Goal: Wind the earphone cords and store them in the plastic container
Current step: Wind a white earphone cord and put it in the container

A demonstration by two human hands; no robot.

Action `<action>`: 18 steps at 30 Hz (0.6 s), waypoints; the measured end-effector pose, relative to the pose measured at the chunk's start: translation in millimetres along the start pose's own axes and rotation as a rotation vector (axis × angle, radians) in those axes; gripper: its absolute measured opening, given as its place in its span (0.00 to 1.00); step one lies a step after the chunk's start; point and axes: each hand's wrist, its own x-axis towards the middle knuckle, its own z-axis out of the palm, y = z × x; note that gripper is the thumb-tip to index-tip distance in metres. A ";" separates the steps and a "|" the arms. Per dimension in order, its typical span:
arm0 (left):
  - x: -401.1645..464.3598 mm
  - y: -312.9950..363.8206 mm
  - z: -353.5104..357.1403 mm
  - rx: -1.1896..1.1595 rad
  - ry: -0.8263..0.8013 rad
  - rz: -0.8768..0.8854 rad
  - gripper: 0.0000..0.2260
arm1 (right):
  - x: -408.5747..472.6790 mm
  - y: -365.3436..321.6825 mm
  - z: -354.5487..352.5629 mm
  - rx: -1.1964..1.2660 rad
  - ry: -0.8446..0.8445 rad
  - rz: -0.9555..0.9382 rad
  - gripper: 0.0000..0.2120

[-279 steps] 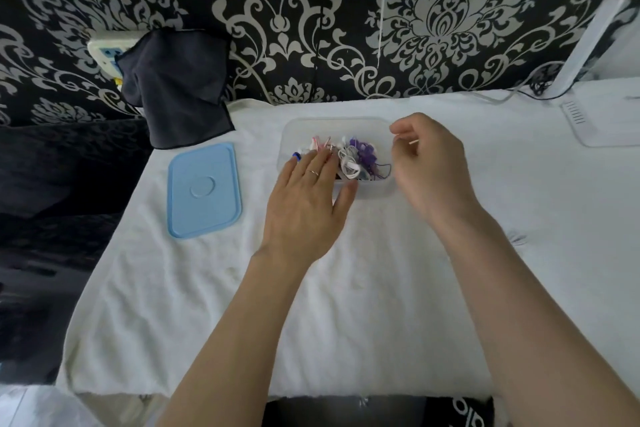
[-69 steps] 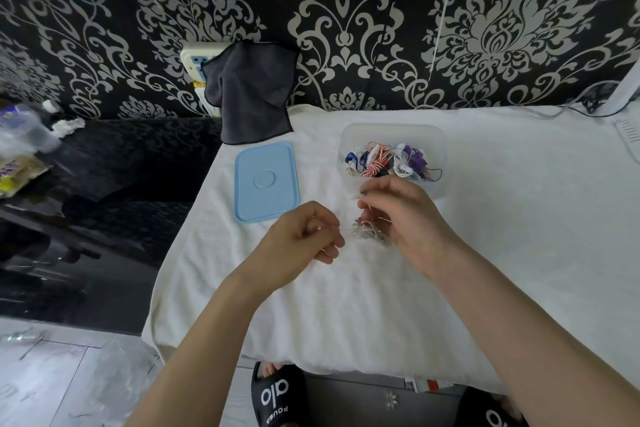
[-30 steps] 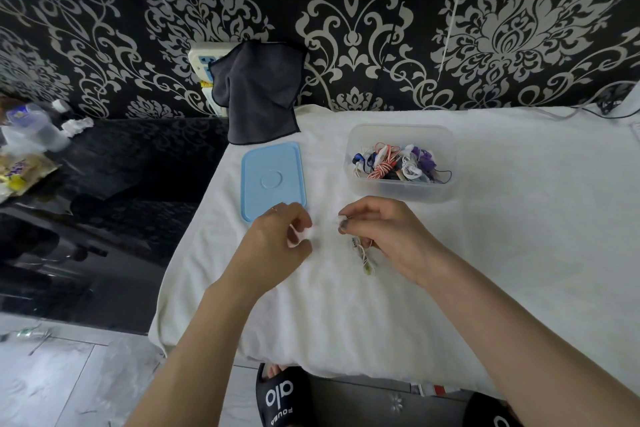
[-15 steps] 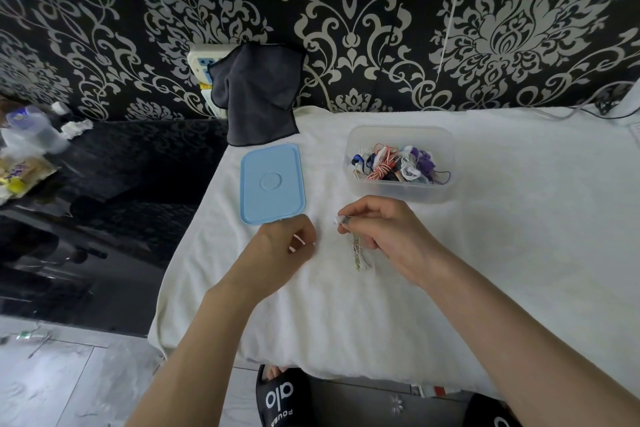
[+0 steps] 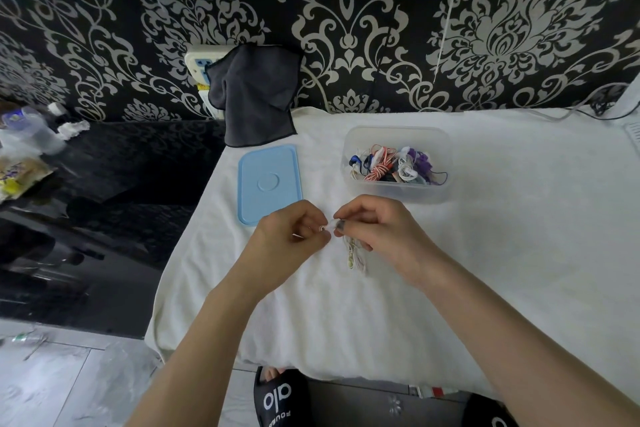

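Observation:
A clear plastic container [image 5: 396,193] stands on the white cloth and holds several coiled earphones in red-white, blue, white and purple [image 5: 391,167]. In front of it my right hand [image 5: 377,232] pinches a white earphone cord [image 5: 354,255], whose loops hang down from my fingers onto the cloth. My left hand [image 5: 292,236] pinches the same cord's end right beside the right fingertips. Both hands almost touch, a little in front of the container.
A light blue lid [image 5: 269,184] lies flat to the left of the container. A dark grey cloth [image 5: 254,94] hangs at the back over a wall socket. The white-covered table [image 5: 519,236] drops off at the left to a dark counter [image 5: 104,184]. Cables lie at the far right back.
My left hand has moved right and up until it meets my right hand at the cord. The hanging loops of the white cord stay under my right hand.

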 end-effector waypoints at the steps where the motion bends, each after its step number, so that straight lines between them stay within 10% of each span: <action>1: 0.1 0.9 0.3 -0.007 0.000 0.000 0.06 | -0.2 0.1 -0.1 -0.007 -0.001 -0.002 0.07; 18: -2.7 12.0 -0.4 0.011 0.004 0.079 0.08 | -0.3 1.1 0.0 -0.018 0.038 -0.038 0.03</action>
